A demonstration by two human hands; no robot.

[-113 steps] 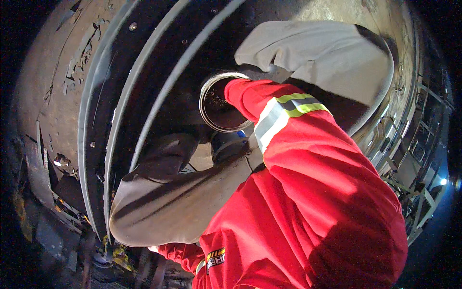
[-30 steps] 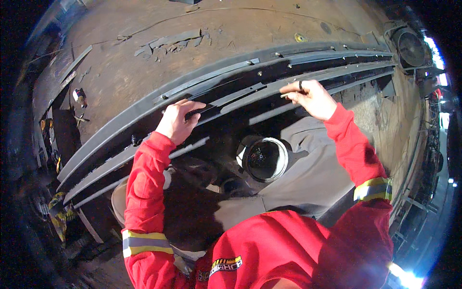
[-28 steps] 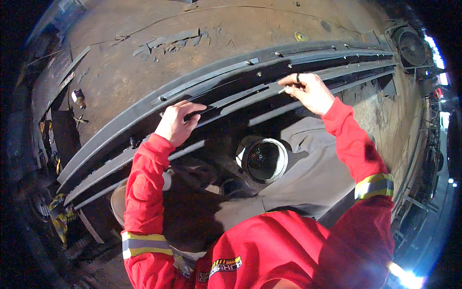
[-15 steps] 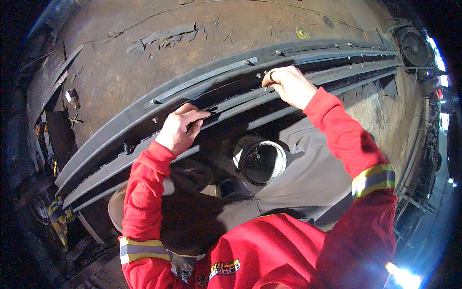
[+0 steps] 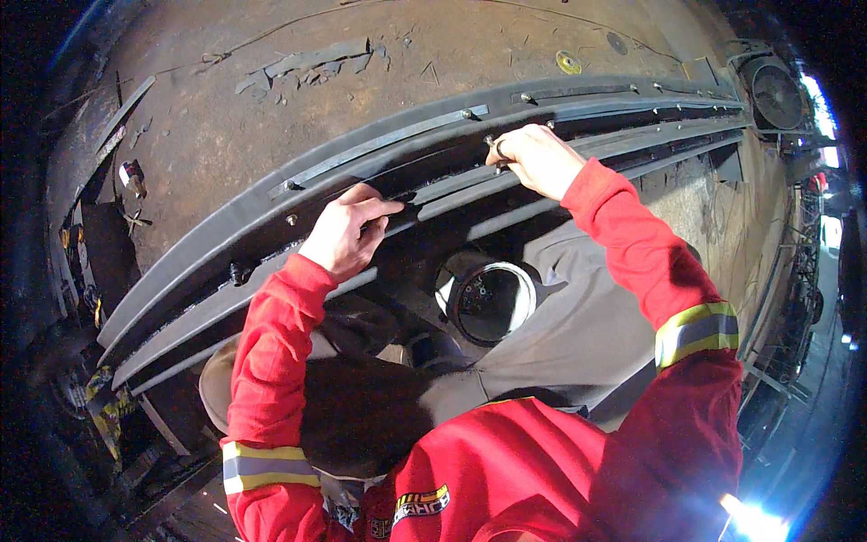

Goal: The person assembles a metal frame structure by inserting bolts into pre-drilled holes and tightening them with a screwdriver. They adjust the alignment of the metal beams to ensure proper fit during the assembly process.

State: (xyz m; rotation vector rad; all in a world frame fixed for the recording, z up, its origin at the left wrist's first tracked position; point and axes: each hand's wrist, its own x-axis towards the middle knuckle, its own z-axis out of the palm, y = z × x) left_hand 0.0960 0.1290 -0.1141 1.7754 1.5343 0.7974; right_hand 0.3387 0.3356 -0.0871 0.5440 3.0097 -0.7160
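Across my front runs a long assembly of parallel grey strips point(image 5: 226, 221), with dark channels between them and several bolts point(image 5: 469, 114) along it. My right hand point(image 5: 539, 161) is closed in a pinch at the middle of the assembly, thumb and forefinger round a small bolt point(image 5: 490, 142) at the dark channel. To the left, my left hand point(image 5: 350, 230) rests over the strips with its fingers curled and its forefinger reaching to the channel edge. A small dark piece shows at that fingertip, too unclear to name.
Between my legs stands a round container point(image 5: 492, 303) with a pale rim. Beyond the strips, the brown floor point(image 5: 379, 117) holds broken flakes point(image 5: 316, 59) and a yellow disc point(image 5: 568, 62). A small bottle-like object point(image 5: 132, 178) lies far left; a round fan-like object point(image 5: 777, 95) is far right.
My left hand has shifted slightly right and up along the strips. My right hand has moved slightly left, still pinching at the channel.
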